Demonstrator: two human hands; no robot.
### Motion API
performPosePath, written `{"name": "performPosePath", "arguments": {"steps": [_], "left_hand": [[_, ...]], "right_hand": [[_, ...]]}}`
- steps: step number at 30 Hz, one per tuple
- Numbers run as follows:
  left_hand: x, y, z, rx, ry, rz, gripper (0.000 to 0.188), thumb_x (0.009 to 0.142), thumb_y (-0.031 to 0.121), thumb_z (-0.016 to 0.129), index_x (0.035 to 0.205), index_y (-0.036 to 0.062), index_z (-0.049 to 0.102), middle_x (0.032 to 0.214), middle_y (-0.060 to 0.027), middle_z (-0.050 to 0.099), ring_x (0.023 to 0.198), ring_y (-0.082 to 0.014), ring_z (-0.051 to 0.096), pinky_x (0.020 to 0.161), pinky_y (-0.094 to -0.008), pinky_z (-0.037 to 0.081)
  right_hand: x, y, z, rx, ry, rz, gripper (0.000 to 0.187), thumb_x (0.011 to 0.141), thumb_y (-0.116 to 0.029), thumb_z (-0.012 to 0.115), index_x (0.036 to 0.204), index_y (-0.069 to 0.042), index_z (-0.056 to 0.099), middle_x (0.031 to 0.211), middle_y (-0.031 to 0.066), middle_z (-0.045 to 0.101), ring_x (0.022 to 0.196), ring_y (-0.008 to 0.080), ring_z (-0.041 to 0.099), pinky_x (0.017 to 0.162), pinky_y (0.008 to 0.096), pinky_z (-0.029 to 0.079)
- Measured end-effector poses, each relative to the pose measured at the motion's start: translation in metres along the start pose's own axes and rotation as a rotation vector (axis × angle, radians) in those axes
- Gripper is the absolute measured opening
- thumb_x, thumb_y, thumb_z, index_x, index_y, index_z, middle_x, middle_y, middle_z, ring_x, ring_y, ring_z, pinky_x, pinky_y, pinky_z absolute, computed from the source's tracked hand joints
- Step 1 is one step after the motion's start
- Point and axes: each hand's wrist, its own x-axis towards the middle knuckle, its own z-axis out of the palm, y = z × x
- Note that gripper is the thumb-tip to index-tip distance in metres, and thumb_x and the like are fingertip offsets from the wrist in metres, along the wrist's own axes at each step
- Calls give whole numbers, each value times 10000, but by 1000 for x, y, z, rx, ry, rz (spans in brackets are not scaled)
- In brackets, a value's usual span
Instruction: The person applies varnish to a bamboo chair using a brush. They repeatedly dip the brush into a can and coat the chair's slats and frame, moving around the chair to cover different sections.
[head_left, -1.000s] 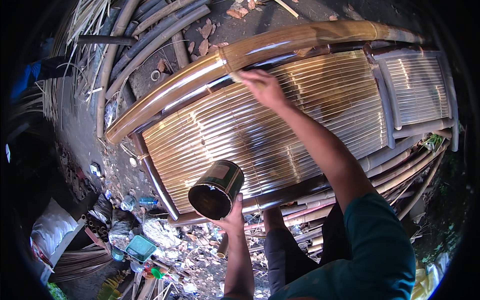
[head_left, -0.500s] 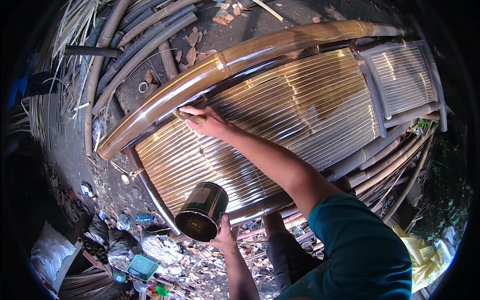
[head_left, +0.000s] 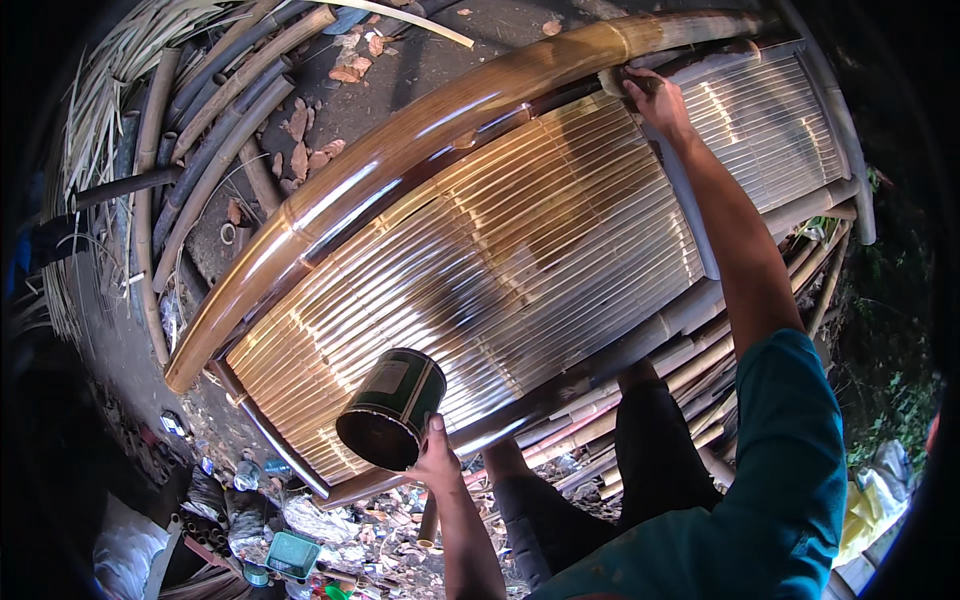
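Observation:
In my left hand [head_left: 436, 458] is a dark green paint can [head_left: 388, 395], tilted with its open mouth toward me, over the front edge of a bamboo slatted bench [head_left: 330, 345]. The can's inside looks dark. My right arm reaches to the far side of the bench, where my right hand [head_left: 657, 100] grips a paintbrush [head_left: 611, 83]. Its pale bristles touch or nearly touch the dark bamboo beside the thick, shiny curved bamboo rail [head_left: 440, 120]. My fingers cover most of the handle. The slats look glossy and golden in places, darker and greyer in others.
Bamboo poles [head_left: 235, 130] and stripped fibres lie on the ground at the far left. More bamboo poles [head_left: 690, 385] are stacked along the bench's near side. A green plastic basket [head_left: 292, 555], a plastic bottle and scraps litter the lower left. A yellow sack [head_left: 868, 515] lies at right.
My right hand with the paintbrush has moved far right along the rail, to the crossbar between the slatted panels. The can stays in my left hand near the front edge. The view has shifted.

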Motion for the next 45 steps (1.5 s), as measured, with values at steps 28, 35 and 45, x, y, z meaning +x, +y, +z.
{"name": "performPosePath", "arguments": {"steps": [28,35,45], "left_hand": [[-78,26,177,-61,20,79,479,850,107,811,1229,-94,596,1161,-164,675,997,-248,658,952,-387,516],[-83,40,201,-167,-39,94,540,828,111,830,1254,-100,573,1161,-167,670,992,-240,659,935,-378,528],[-97,23,176,-110,-5,54,620,811,115,848,1297,-93,524,1187,-164,648,1013,-235,652,932,-368,530]], "right_hand": [[-87,55,-141,26,-682,-232,272,882,-162,709,1152,-127,710,867,163,715,827,344,722,754,404,577],[-34,71,-139,192,-513,16,278,929,-174,698,1206,-144,698,1012,138,748,848,246,724,734,325,589],[-156,24,-103,184,-573,200,332,928,-324,708,1178,-106,725,966,155,753,885,260,748,760,341,593]]}}
